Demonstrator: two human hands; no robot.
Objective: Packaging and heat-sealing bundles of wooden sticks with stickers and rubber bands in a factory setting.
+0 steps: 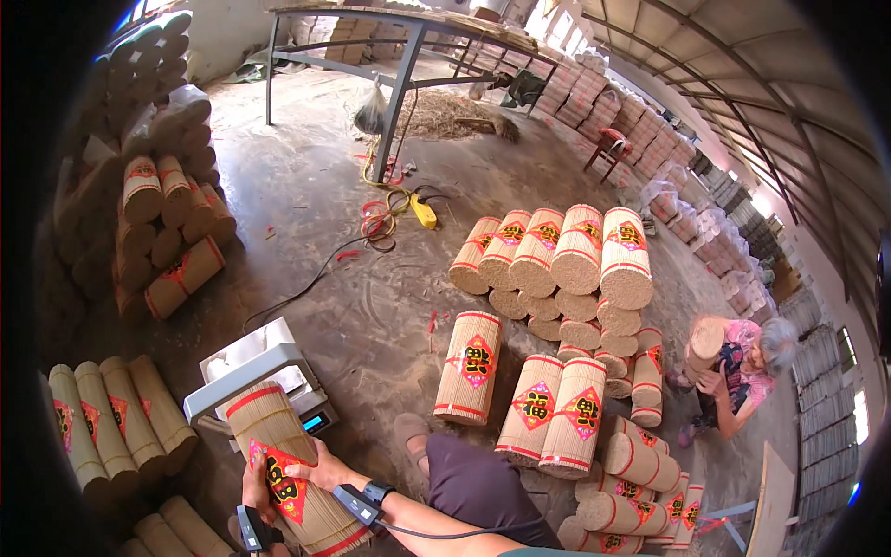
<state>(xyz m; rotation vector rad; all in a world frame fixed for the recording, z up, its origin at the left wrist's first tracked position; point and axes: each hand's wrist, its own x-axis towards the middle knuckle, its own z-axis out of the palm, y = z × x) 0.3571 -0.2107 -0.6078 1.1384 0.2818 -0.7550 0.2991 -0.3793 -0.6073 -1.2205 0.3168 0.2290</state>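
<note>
Both my hands hold one bundle of thin tan sticks (278, 450), tied with red bands and carrying a red diamond label. My left hand (257, 490) grips its lower left side. My right hand (320, 471) presses on the label from the right. The bundle leans with its top end over a white weighing scale (255, 371) standing on the floor. Both wrists wear black straps.
Several like bundles stand upright at centre (471, 367) and lie stacked behind (566, 255). More lie at left (116, 422) and far left (172, 237). Another person (742, 367) crouches at right holding a bundle. A metal table (408, 28) stands behind; cables and a yellow power strip (423, 212) lie on the floor.
</note>
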